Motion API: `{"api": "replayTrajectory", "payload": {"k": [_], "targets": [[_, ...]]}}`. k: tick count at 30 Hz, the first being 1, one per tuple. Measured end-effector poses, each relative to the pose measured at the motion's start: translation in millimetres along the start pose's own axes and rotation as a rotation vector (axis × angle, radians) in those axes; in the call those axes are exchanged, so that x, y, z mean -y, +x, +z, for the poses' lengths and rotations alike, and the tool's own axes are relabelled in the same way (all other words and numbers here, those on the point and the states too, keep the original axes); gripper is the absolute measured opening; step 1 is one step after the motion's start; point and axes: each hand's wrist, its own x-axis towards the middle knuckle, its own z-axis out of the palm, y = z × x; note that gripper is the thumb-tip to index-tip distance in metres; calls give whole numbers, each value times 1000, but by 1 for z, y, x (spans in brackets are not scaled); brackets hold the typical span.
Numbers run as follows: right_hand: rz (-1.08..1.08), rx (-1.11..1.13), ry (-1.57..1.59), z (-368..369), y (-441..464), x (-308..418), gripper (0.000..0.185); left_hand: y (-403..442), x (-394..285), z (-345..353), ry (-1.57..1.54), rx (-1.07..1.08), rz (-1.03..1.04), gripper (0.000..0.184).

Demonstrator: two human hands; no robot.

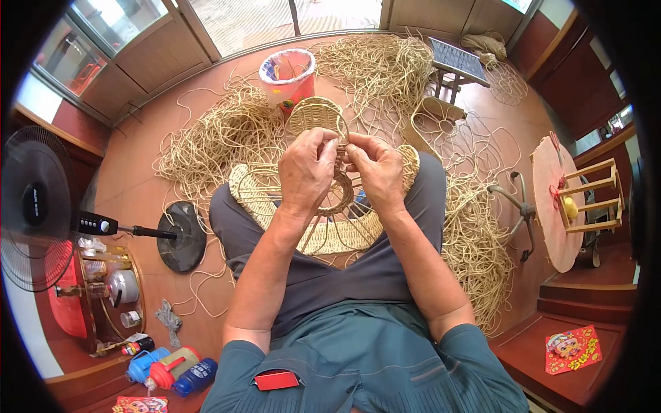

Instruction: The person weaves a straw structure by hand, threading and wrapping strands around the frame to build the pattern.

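Centrally, I see the left hand [308,172] and right hand [376,167] pinching strands [340,157] over wickerwork [336,238] — cord [215,141] lies piled upper left.

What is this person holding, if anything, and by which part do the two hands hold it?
The left hand and right hand both pinch the woven cord piece at the far side of its small central ring; the exact grip is hidden.

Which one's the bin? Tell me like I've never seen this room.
Ahead on the floor, one cord heap lies left, a second heap farther back. Between them stands the reddish bin, smooth-sided and bag-lined, unlike the tangled heaps.
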Motion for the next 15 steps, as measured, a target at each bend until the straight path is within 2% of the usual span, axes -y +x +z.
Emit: {"api": "replayTrajectory", "payload": {"k": [5,8,11,15], "targets": [[69,-14,57,2,1,5,25,3,5,1,162,9,177,27],[83,-14,111,4,3,5,24,8,1,-3,257,134,124,33],[110,-17,171,5,5,0,27,17,-10,-10,375,298,40,30],[105,-11,237,5,6,-4,30,23,-11,-11,471,353,70,16]]}}
